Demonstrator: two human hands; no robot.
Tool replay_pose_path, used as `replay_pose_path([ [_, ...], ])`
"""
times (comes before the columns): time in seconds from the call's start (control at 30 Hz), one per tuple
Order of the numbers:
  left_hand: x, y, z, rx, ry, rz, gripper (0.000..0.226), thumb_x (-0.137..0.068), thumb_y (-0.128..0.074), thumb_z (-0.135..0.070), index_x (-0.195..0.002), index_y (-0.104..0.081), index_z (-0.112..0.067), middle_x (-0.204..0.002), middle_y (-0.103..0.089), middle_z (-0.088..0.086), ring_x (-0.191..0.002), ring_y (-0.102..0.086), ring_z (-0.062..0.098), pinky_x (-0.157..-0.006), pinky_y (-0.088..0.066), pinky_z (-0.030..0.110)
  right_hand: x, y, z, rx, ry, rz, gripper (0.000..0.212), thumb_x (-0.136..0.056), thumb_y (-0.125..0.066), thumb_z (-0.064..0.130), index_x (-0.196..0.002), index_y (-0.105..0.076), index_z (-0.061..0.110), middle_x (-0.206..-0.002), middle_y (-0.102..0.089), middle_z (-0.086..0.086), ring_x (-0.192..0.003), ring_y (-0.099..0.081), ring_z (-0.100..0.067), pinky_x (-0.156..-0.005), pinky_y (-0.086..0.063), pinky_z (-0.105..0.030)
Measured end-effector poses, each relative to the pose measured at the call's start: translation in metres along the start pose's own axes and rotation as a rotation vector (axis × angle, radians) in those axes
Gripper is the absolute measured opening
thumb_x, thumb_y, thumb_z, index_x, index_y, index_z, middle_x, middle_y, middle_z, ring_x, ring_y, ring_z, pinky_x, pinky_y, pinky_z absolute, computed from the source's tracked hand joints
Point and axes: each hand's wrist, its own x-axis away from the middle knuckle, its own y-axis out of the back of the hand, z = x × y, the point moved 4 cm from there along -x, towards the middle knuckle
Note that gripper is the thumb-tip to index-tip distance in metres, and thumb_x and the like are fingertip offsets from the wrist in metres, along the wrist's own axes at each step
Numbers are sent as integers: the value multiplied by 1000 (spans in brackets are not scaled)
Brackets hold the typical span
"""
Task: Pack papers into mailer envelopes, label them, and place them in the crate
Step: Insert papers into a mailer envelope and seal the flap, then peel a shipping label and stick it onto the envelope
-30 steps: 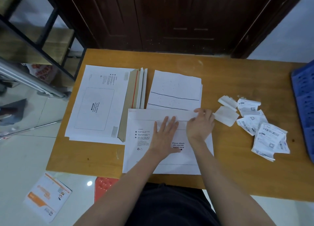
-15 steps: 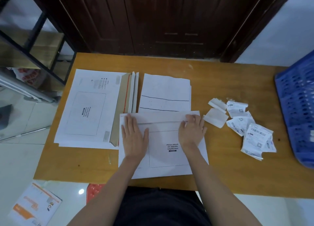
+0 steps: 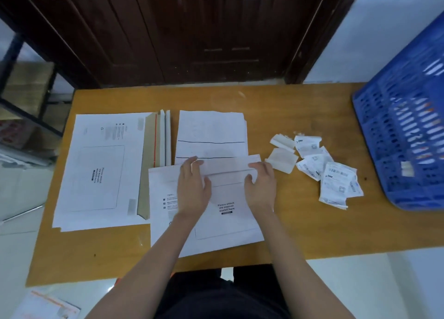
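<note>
A white mailer envelope lies in front of me on the wooden table, printed side up. Its top flap is folded partly over. My left hand grips the flap's left part, fingers curled over its edge. My right hand holds the flap's right end the same way. A stack of white papers with black lines lies just beyond the envelope. Several shipping labels and peeled backing strips lie scattered to the right. The blue crate stands at the table's right edge.
A pile of empty mailer envelopes lies on the left, flaps open toward the middle. Behind the table is a dark wooden door. A metal shelf frame stands at the far left. An orange-and-white packet lies on the floor.
My left hand slid from the envelope's left side toward the middle. Both hands now curl over the flap edge rather than pressing flat. The view shifted right, showing more of the crate.
</note>
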Motion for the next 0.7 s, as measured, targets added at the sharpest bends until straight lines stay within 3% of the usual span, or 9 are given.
replay_pose_path([
  [0.1,-8,-23,-42,98,-110,144,28,-84,-57,-4,-112,-55,-8,-117,-50,7,-100,-54,23,-79,-52,40,5,17,-22,-29,-53,-114,28,-80,-60,-1,-104,-63,12,-112,-54,-4,-106,-54,-22,-83,-49,-38],
  [0.17,-6,-39,-69,107,-192,231,26,-85,-56,-5,-111,-56,-9,-115,-49,6,-96,-56,21,-73,-52,35,7,30,-41,-32,-126,-175,29,-76,-62,-3,-101,-63,12,-110,-54,-5,-102,-54,-23,-77,-51,-40],
  [0.27,1,-64,-100,113,-223,357,23,-89,-54,-10,-112,-56,-11,-118,-45,2,-94,-57,17,-73,-48,24,4,56,-66,10,-219,-227,30,-76,-60,-2,-104,-65,8,-113,-53,-9,-104,-53,-26,-80,-50,-42],
  [0.37,8,-91,-132,123,-188,491,24,-93,-52,-14,-116,-56,-13,-123,-44,-1,-97,-58,16,-79,-52,28,-3,83,-92,77,-296,-239,31,-76,-57,-1,-106,-64,4,-116,-52,-12,-106,-50,-29,-81,-49,-42],
  [0.43,11,-108,-153,158,-122,579,23,-93,-52,-14,-115,-57,-15,-123,-49,-2,-97,-58,16,-79,-50,29,-6,101,-109,79,-343,-276,29,-77,-57,-1,-104,-65,4,-115,-53,-14,-104,-49,-32,-81,-46,-39],
  [0.53,16,-135,-172,214,165,695,16,-92,-55,-21,-108,-60,-20,-109,-64,-5,-89,-61,11,-80,-52,29,-7,122,-133,74,-414,-277,34,-78,-61,1,-111,-63,7,-121,-51,-12,-103,-47,-31,-85,-39,-35],
  [0.6,19,-150,-181,179,317,721,12,-88,-55,-26,-98,-61,-23,-99,-68,-4,-83,-65,14,-79,-55,34,-6,131,-151,91,-496,-218,44,-80,-62,6,-123,-58,11,-131,-46,-8,-112,-44,-28,-91,-36,-33],
  [0.7,23,-166,-196,109,396,715,12,-87,-55,-31,-94,-62,-26,-94,-68,-5,-84,-66,15,-74,-54,31,-5,137,-174,38,-577,-134,48,-82,-60,6,-128,-56,17,-137,-42,-4,-120,-40,-26,-96,-36,-35],
])
